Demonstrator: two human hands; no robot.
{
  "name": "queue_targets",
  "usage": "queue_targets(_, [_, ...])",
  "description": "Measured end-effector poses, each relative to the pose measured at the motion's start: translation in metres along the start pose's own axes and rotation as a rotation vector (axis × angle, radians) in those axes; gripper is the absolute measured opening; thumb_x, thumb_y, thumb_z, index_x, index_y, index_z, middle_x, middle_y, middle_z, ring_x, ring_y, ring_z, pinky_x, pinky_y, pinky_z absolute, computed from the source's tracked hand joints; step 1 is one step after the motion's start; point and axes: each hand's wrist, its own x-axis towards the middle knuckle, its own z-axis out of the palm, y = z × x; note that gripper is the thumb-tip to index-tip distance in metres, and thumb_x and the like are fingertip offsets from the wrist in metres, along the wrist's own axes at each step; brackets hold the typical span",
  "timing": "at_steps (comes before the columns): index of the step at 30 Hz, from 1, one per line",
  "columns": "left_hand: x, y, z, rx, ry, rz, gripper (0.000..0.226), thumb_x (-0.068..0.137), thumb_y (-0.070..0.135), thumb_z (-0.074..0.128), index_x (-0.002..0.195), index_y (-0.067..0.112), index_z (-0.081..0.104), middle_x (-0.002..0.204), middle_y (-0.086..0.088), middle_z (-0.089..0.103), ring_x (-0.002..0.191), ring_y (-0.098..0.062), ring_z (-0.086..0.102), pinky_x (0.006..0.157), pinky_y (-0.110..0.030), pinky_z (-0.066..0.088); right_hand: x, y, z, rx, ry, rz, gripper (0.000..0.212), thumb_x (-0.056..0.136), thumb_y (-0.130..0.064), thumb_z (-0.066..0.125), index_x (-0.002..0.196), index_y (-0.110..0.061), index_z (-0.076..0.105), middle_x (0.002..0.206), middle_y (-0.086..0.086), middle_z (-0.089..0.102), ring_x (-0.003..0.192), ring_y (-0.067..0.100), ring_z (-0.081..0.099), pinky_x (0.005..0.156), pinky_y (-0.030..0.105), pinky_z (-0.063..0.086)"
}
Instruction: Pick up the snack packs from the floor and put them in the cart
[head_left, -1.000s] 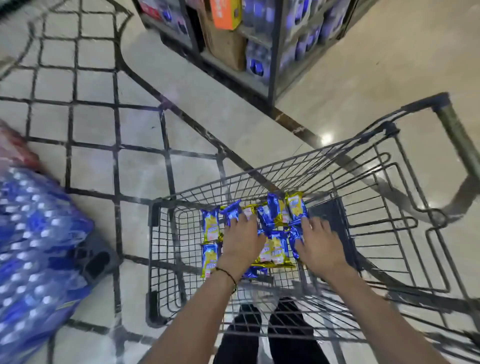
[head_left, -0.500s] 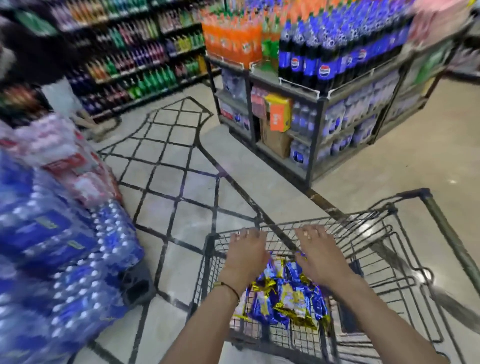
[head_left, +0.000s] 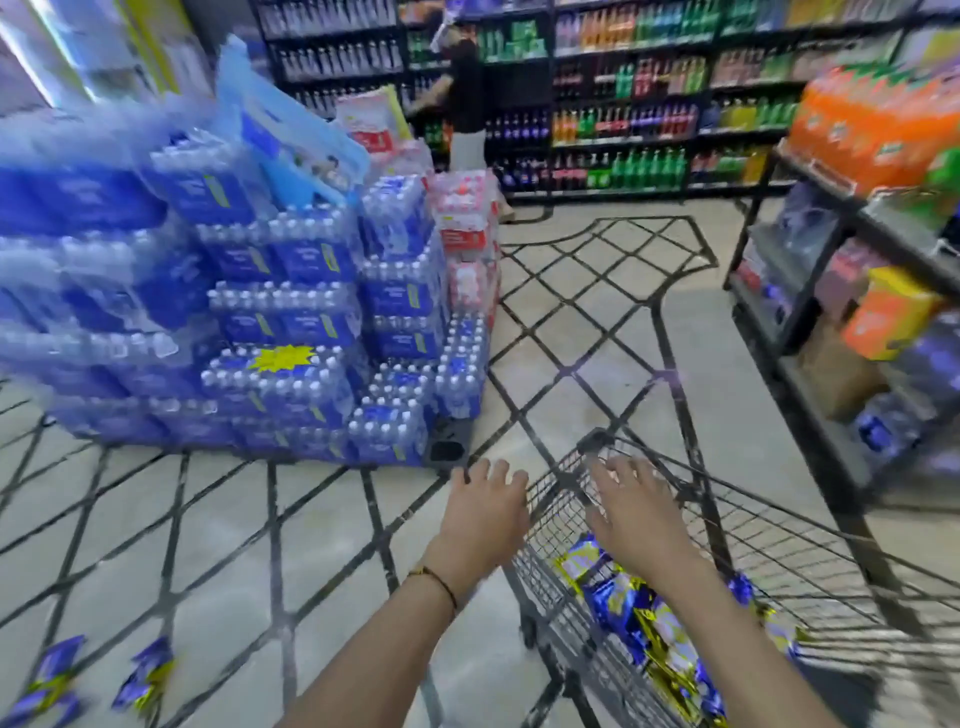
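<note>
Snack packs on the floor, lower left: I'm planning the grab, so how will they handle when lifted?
Probably light and floppy: each snack pack is a small, thin foil-look wrapper. Likely slippery; the film looks glossy. Unlikely to roll, lying flat on the floor.

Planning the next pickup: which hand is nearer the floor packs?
Left. The left hand is outside the cart, toward the floor packs; the right hand is farther, over the cart.

Blur leaves no print on the snack packs (head_left: 615, 597) legible.
</note>
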Motion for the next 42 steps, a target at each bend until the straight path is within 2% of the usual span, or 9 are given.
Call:
queue_targets(4, [-0.064,-0.07,-0.014,0.014,0.076,-0.192,0.037,0.092,0.04,0.051,0.123,0.02,0.053,0.124,-0.005,0.054,0.115,-0.03,0.048,0.092,-0.047,0.037,0.02,-0.086,-0.004,-0.032,0.012,-0.211,0.051,0.074,-0.038,0.058,0.12,-0.016,0.057,0.109,0.008,0.058,0.103,0.035,0.053,0.072,0.045,0.049])
queue_targets(8, [-0.138,-0.144,-0.017,0.002,0.101,-0.41,0.044,0.09,0.045,0.052,0.128,0.021,0.049,0.132,-0.005,0.05,0.124,-0.03,0.045,0.104,-0.053,0.032,0.038,-0.193,-0.008,-0.031,0.017,-0.428,0.055,0.08,-0.039,0.058,0.131,-0.02,0.051,0.116,0.006,0.058,0.11,0.032,0.051,0.078,0.044,0.047])
queue_targets(12, [-0.235,-0.23,-0.003,0.039,0.15,-0.629,0.044,0.083,0.047,0.049,0.116,0.019,0.058,0.12,-0.006,0.06,0.115,-0.032,0.054,0.099,-0.057,0.037,0.043,-0.325,-0.003,-0.046,0.056,-0.677,0.056,0.091,-0.04,0.05,0.142,-0.024,0.036,0.134,0.002,0.046,0.124,0.028,0.041,0.095,0.043,0.043])
queue_targets(15, [-0.32,-0.292,0.008,0.031,0.148,-0.8,0.044,0.079,0.046,0.056,0.112,0.018,0.061,0.117,-0.007,0.063,0.111,-0.034,0.057,0.093,-0.057,0.042,0.033,-0.432,0.009,-0.022,0.056,-0.82,0.056,0.092,-0.041,0.047,0.144,-0.025,0.034,0.139,0.002,0.044,0.128,0.027,0.037,0.1,0.044,0.041])
queue_targets(19, [-0.438,-0.369,0.025,0.031,0.181,-0.984,0.049,0.079,0.044,0.055,0.119,0.018,0.061,0.111,-0.008,0.065,0.104,-0.034,0.06,0.093,-0.057,0.044,0.006,-0.57,0.029,-0.039,0.038,-0.972,0.059,0.088,-0.039,0.052,0.143,-0.022,0.038,0.134,0.003,0.05,0.124,0.028,0.044,0.095,0.043,0.043])
queue_targets(26, [-0.596,-0.456,0.041,0.027,0.151,-1.283,0.054,0.081,0.048,0.042,0.123,0.02,0.063,0.119,-0.006,0.064,0.112,-0.032,0.059,0.092,-0.057,0.046,-0.048,-0.753,0.056,-0.094,-0.025,-1.196,0.061,0.08,-0.037,0.055,0.137,-0.021,0.046,0.126,0.007,0.056,0.118,0.031,0.049,0.087,0.045,0.046])
queue_targets(34, [-0.65,-0.557,0.075,-0.023,0.055,-1.433,0.052,0.087,0.046,0.032,0.128,0.024,0.055,0.124,-0.003,0.059,0.115,-0.031,0.053,0.097,-0.055,0.04,-0.039,-0.896,0.093,-0.054,-0.056,-1.336,0.06,0.065,-0.028,0.074,0.121,-0.018,0.055,0.113,0.007,0.063,0.104,0.032,0.057,0.076,0.041,0.051])
queue_targets(37, [-0.651,-0.606,0.095,-0.033,-0.01,-1.429,0.052,0.089,0.045,0.039,0.137,0.026,0.047,0.128,-0.002,0.056,0.12,-0.03,0.05,0.1,-0.057,0.037,-0.011,-0.948,0.119,-0.09,-0.086,-1.343,0.059,0.068,-0.028,0.07,0.123,-0.018,0.053,0.114,0.007,0.061,0.104,0.032,0.055,0.074,0.043,0.05])
queue_targets(42, [-0.634,-0.702,0.128,-0.089,-0.135,-1.426,0.054,0.086,0.045,0.051,0.135,0.024,0.052,0.124,-0.002,0.06,0.116,-0.03,0.054,0.097,-0.058,0.038,0.048,-1.035,0.162,-0.15,-0.168,-1.341,0.06,0.07,-0.025,0.067,0.127,-0.012,0.055,0.118,0.013,0.06,0.11,0.037,0.055,0.077,0.047,0.05])
